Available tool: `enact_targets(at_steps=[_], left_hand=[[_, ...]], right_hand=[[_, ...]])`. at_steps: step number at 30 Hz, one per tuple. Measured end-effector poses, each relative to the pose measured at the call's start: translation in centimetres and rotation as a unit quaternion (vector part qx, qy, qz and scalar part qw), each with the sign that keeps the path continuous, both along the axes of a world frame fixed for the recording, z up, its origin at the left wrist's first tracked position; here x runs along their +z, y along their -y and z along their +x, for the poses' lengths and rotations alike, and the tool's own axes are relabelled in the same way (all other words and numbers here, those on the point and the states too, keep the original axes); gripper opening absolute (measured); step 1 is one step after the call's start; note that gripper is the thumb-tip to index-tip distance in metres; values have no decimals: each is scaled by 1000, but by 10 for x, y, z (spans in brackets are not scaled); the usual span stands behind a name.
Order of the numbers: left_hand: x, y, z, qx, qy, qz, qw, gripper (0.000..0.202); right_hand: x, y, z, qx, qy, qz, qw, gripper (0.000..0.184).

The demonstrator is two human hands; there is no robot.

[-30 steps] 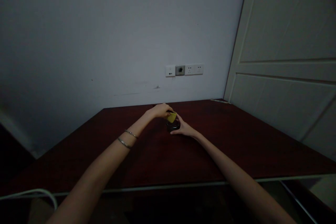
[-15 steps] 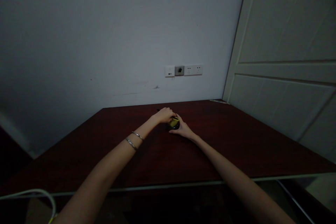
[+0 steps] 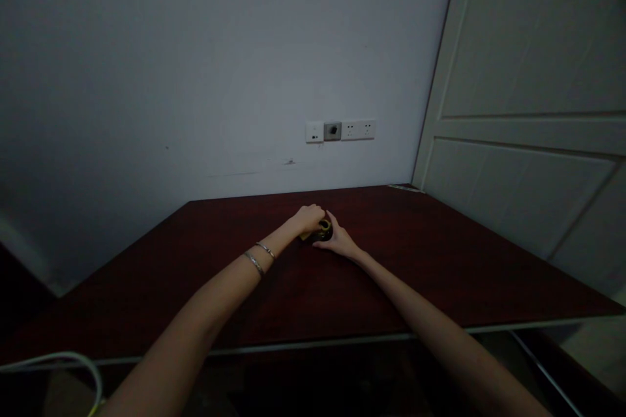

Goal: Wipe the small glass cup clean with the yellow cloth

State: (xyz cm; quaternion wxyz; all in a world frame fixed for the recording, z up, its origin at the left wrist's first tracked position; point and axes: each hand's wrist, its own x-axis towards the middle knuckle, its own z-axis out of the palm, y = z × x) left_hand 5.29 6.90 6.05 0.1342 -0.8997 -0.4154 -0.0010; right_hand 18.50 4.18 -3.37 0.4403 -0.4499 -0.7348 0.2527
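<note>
A small dark, glossy round object [image 3: 323, 235] rests on the dark red tabletop, with a yellow ring visible on its upper side; its exact kind is too small and dim to tell. My right hand [image 3: 340, 240] grips it from the right, thumb and fingers curved around its side. From the left, my left hand [image 3: 310, 217] reaches over it with fingers closed. Under those fingers shows a yellow piece [image 3: 305, 235], which looks like a cloth. My left fingertips are partly hidden behind the hand. Two silvery bracelets [image 3: 260, 258] circle my left wrist.
The dark red table [image 3: 391, 267] reaches back to a pale wall with a row of sockets [image 3: 341, 131]. A white panelled door [image 3: 528, 124] borders the right side. At the front left edge loops a white cable [image 3: 73, 356]. A thin pale strip [image 3: 407, 188] lies at the back right corner.
My left hand has turned and lowered slightly, and the yellow piece has shifted from atop the dark object to its left side. The right hand stays around the object.
</note>
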Motion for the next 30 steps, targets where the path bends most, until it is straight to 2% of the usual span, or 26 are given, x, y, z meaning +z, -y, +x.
enact_targets(at_steps=[8, 16, 21, 25, 30], left_hand=[[-1, 0, 10, 92, 37, -29, 995, 31], [8, -17, 19, 145, 19, -123, 981, 46], [8, -30, 22, 137, 2, -188, 973, 37], [10, -35, 13, 115, 12, -205, 972, 27], [31, -30, -10, 86, 70, -186, 976, 29]], right_hand=[[2, 2, -1, 4, 9, 11, 1000, 106], [-2, -2, 0, 4, 15, 15, 1000, 100], [-3, -3, 0, 1, 15, 19, 1000, 98], [-3, -3, -1, 18, -8, 13, 1000, 100], [-3, 0, -2, 59, -65, -2, 996, 109]])
